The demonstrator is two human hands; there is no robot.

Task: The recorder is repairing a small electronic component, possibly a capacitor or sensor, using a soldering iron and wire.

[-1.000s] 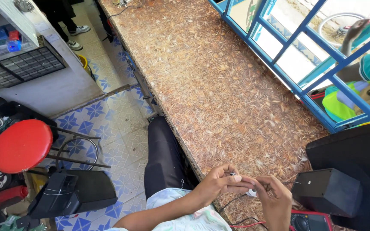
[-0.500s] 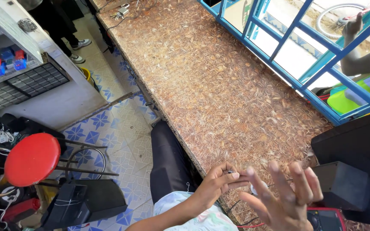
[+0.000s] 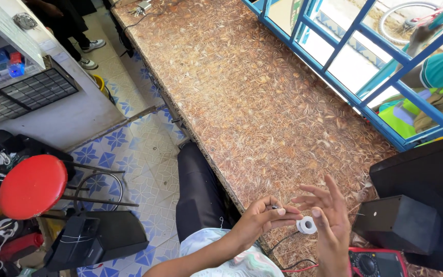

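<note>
Lying on the counter (image 3: 262, 97), the white spool (image 3: 306, 224) sits between pinched left hand (image 3: 262, 219) and splayed right hand (image 3: 329, 218).

From where I sit, the counter (image 3: 262, 102) lies bare across its whole middle, giving my hands open passage ahead. On its right side stand a black box (image 3: 403, 223) and a larger black case (image 3: 431, 179), with a red meter (image 3: 373, 262) at the near edge. Blue bars (image 3: 344, 56) wall off the counter's far side. Cables (image 3: 139, 7) lie at its distant end.
</note>
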